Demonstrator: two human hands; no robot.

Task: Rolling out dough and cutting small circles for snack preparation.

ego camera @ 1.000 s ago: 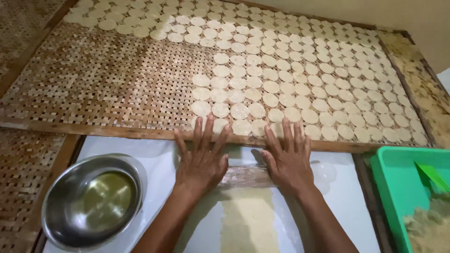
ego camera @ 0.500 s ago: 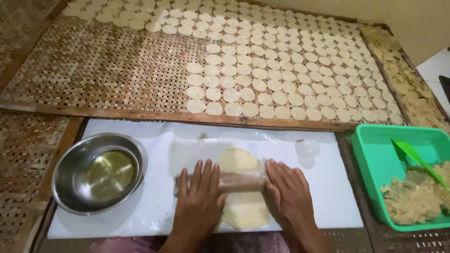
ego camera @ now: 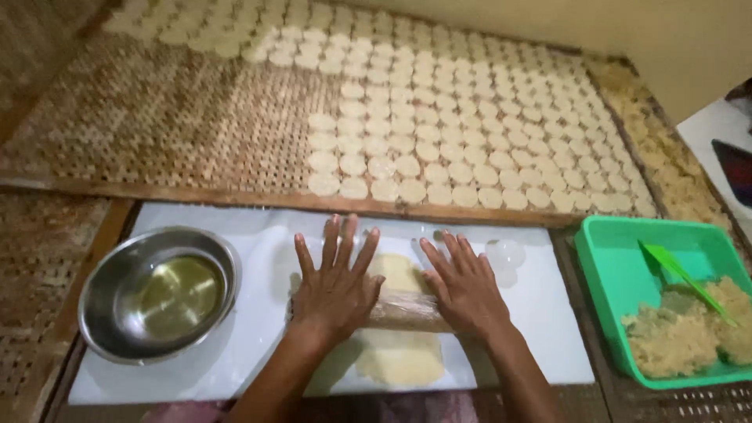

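Pressing flat open left hand [ego camera: 335, 286] and right hand [ego camera: 464, 286] on brown wooden rolling pin [ego camera: 407, 311], lying sideways across pale yellow flat dough sheet [ego camera: 401, 360], dough stretching toward and away from body.

You are looking down at a white board [ego camera: 548, 313] lying on the woven surface [ego camera: 47, 258]. Sitting directly on it are a metal bowl [ego camera: 160, 294], a flattened sheet of pale dough [ego camera: 399, 356], and a small clear round cutter [ego camera: 505, 253] near its far edge.

Left hand [ego camera: 335, 288] and right hand [ego camera: 464, 286] lie flat, fingers apparently spread.
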